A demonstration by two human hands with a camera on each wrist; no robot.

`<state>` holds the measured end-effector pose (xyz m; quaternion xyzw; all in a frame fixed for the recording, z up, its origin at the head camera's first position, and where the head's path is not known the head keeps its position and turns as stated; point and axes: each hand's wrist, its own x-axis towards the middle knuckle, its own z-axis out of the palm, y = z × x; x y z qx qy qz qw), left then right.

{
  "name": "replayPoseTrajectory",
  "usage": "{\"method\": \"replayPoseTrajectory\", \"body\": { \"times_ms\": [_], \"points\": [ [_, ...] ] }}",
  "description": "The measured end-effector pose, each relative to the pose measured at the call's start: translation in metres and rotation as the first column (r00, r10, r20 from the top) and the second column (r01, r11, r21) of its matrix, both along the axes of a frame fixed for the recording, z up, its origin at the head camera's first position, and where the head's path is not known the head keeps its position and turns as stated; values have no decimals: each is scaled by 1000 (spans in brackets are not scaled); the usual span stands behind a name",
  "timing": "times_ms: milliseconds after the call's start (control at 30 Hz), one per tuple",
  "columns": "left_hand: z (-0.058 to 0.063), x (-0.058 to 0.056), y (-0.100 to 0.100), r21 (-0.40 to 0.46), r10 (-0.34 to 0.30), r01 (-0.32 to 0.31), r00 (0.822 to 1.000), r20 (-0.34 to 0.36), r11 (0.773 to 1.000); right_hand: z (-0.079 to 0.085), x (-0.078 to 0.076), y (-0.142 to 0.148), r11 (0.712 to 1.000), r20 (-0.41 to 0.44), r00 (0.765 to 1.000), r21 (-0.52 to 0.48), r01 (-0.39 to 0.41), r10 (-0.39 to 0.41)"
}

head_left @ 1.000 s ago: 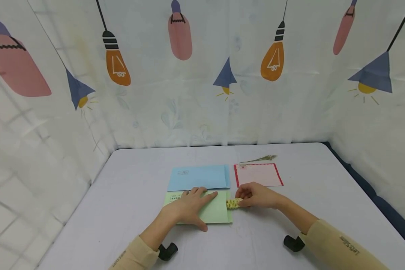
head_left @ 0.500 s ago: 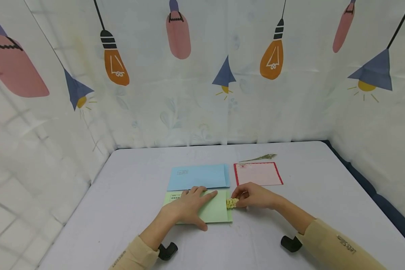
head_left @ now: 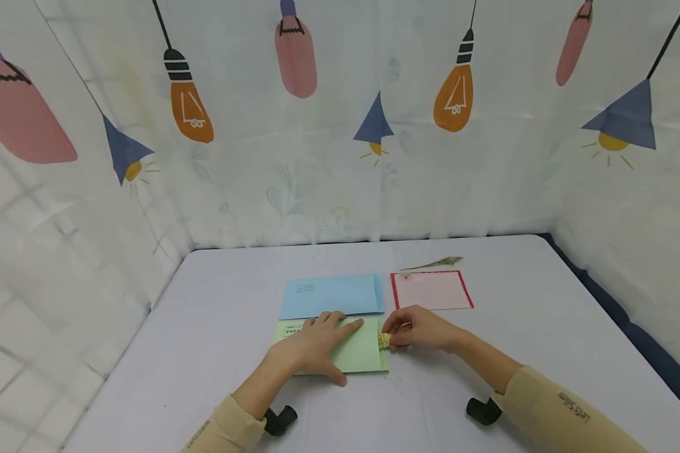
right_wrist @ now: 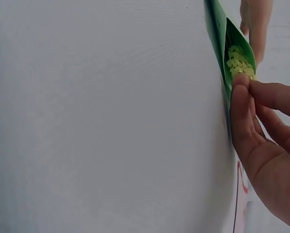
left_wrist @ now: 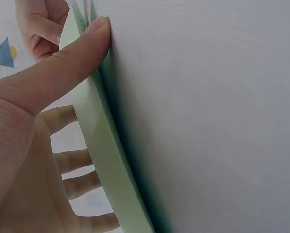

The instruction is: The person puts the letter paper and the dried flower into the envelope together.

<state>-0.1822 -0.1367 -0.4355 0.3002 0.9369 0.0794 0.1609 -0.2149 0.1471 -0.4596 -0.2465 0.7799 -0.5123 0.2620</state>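
A green envelope lies on the table at the front, its open end to the right. Spread fingers of my left hand rest on top of it, the thumb at its near edge. At the mouth, my right hand pinches a yellow flower sprig between thumb and fingertips. The right wrist view shows the sprig's small yellow blossoms inside the gaping mouth, most of its length hidden within the envelope. In the left wrist view the envelope's edge runs under the thumb.
A blue envelope lies just behind the green one. To its right is a pink card with a red border, and a thin dried sprig lies beyond that. A printed curtain hangs behind the white table.
My right hand has moved left, and the yellow flower sprig has slid further into the green envelope. My left hand has stayed on the envelope.
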Motion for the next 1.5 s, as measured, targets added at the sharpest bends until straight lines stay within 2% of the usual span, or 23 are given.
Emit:
{"method": "replayPoseTrajectory", "body": {
  "times_ms": [167, 533, 733, 1067, 1233, 1500],
  "points": [
    [-1, 0, 0, -11, -1, 1, 1000, -7, 1000, -3, 1, -5, 999, 48, 998, -34, 42, -40],
    [0, 0, 0, -15, -2, 2, 1000, -7, 1000, -9, 4, -14, 996, 62, 994, -30, 88, -86],
    [0, 0, 0, -17, -9, 9, 1000, -15, 1000, -12, 6, -19, 994, 121, 989, -62, 94, -86],
    [0, -1, 0, -27, -9, 9, 1000, -24, 1000, -15, 6, -19, 979, 274, 956, -139, 147, -105],
    [2, 0, 0, -27, -13, 12, 1000, -28, 1000, -13, 7, -19, 980, 278, 956, -147, 133, -88],
    [1, 0, -1, -24, -12, 12, 1000, -24, 1000, -7, 10, -9, 989, 241, 968, -108, 102, -73]
  ]
}}
